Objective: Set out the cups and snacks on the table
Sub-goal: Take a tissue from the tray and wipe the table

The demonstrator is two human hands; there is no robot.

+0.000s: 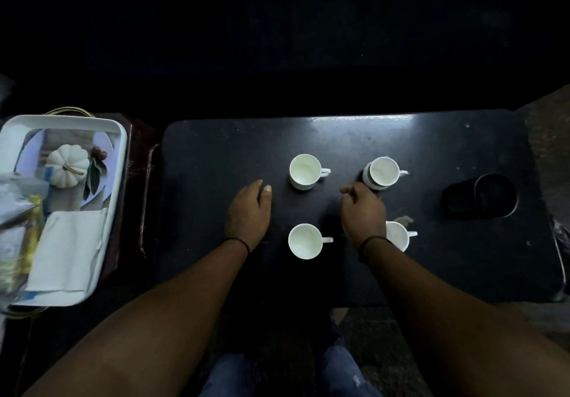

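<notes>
Head-worn view, looking steeply down.
It faces forward over a dark table (431, 156), close above the person's forearms.
</notes>
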